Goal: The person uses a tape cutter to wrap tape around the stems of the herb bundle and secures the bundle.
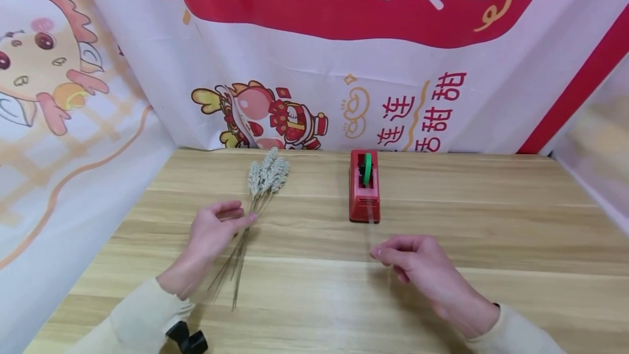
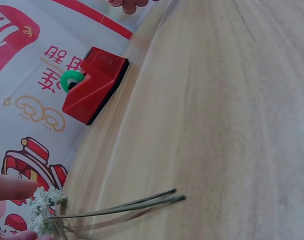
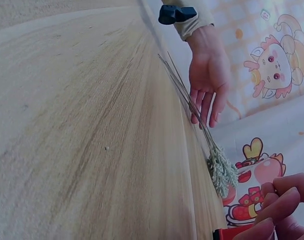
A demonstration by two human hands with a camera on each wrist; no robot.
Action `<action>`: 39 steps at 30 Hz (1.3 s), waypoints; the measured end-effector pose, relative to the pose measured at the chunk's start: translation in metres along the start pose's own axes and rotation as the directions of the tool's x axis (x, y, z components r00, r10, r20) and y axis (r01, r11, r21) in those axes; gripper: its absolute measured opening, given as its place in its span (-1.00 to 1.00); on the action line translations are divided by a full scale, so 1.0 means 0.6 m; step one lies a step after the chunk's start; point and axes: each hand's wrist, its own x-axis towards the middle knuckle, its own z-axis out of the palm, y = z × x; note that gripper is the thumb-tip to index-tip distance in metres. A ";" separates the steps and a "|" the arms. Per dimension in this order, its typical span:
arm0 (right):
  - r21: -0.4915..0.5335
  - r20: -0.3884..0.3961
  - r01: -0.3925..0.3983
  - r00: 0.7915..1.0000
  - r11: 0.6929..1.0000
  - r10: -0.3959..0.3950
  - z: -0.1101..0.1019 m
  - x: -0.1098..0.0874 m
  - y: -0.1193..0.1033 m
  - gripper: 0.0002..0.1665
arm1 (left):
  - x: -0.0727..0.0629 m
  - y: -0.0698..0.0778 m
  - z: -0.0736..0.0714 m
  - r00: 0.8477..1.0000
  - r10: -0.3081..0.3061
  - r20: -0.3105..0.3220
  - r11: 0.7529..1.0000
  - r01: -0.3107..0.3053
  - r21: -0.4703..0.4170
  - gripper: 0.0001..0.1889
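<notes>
A bunch of dried flowers with pale grey-green heads and thin stems lies on the left of the table. My left hand is beside the stems, thumb reaching over them in the head view; its fingers look loosely extended in the right wrist view. Further right stands a red tape dispenser with a green roll in it. From its front a faint clear strip of tape runs toward me, its end pinched between thumb and fingers of my right hand.
The wood-grain table ends at a printed white cloth hanging behind, with more cloth at both sides. A black wrist strap piece sits at my left sleeve.
</notes>
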 end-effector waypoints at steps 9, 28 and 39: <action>-0.009 -0.007 0.017 1.000 1.000 -0.017 -0.001 0.002 0.000 -0.74 | 0.007 -0.010 0.011 1.000 -0.013 -0.018 1.000 0.012 -0.003 -0.22; -0.032 0.008 -0.020 1.000 0.999 0.020 -0.002 0.005 -0.003 -0.72 | 0.013 -0.013 0.012 1.000 -0.016 -0.026 0.998 0.018 0.066 -0.34; -0.032 0.009 -0.005 1.000 0.999 0.005 -0.002 0.005 0.000 -0.72 | 0.011 -0.015 0.009 1.000 -0.002 0.023 0.996 0.004 -0.093 -0.50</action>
